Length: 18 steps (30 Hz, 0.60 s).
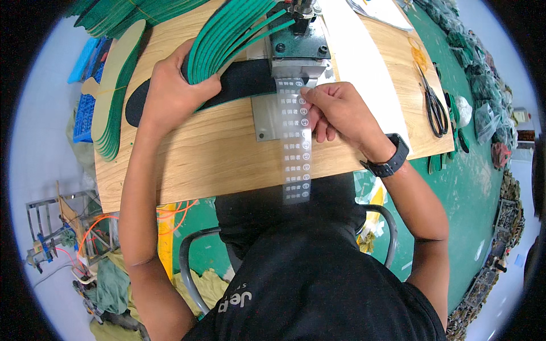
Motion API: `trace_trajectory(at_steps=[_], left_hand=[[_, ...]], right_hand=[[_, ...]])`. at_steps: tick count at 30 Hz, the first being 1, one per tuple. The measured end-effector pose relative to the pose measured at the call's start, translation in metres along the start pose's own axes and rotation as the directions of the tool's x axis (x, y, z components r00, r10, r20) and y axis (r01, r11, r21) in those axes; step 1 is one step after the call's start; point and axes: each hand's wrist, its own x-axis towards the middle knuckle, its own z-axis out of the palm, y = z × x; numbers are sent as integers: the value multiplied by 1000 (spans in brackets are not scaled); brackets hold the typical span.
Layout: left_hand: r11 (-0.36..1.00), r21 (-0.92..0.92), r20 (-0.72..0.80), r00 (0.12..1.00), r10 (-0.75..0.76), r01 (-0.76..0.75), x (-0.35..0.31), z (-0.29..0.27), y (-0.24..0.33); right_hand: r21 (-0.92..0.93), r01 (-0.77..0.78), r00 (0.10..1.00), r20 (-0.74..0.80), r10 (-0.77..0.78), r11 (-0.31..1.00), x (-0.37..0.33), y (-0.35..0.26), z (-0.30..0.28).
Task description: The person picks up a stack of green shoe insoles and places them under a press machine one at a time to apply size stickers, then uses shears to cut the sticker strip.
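Note:
A fanned stack of green insoles (pixel 219 42) is gripped in my left hand (pixel 173 94), its thumb pressed on the near edge. Below that stack a black insole (pixel 242 79) lies flat, its right end reaching under the head of a small press (pixel 298 51). My right hand (pixel 338 111) pinches the edge of a clear transfer strip (pixel 294 142) printed with rows of white marks. The strip runs from the press head over a metal plate (pixel 266 119) and hangs past the table's near edge.
On the wooden table (pixel 227 165), a tied insole bundle (pixel 119 88) lies at the left and more green insoles (pixel 114 17) at the far left. Black scissors (pixel 435 108) rest near the right edge. Bagged goods (pixel 483 113) line the floor at right; an orange hose (pixel 85 233) hangs at lower left.

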Motion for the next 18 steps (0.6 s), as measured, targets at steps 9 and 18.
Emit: trace_trajectory(at_steps=[9,18], left_hand=[[991,132,4,1000,-8,7,-11,-6,4],[945,271,190,972,137,-186,-22,-12,2]], right_hand=[[-134,138,990,9,-138,981,-6,2,3],[-577,414,877,46,-478,704,-3,-3,-86]])
